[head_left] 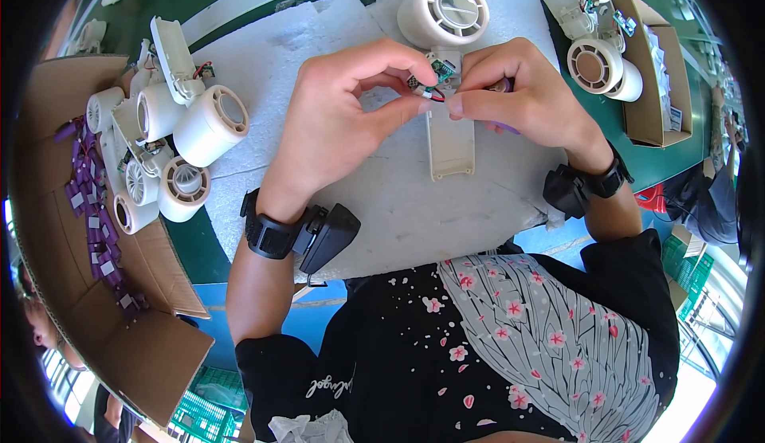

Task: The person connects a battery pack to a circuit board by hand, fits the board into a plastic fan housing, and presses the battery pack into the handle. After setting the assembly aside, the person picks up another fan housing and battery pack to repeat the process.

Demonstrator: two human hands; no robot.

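Observation:
A white handheld fan lies in front of me, its round head pointing away and its handle shell opened toward me. A small green circuit board shows at the handle's neck, between my hands. My left hand is closed in a pinch on red and black wires beside the board. My right hand is curled around a purple battery cell, mostly hidden by the fingers. Its thumb and fingertip meet close to the wires; whether they also grip them is hidden.
Several opened white fans are stacked at the left, beside a cardboard box with purple battery cells. More fans stand at the right by a smaller carton. A pale foam mat covers the green table.

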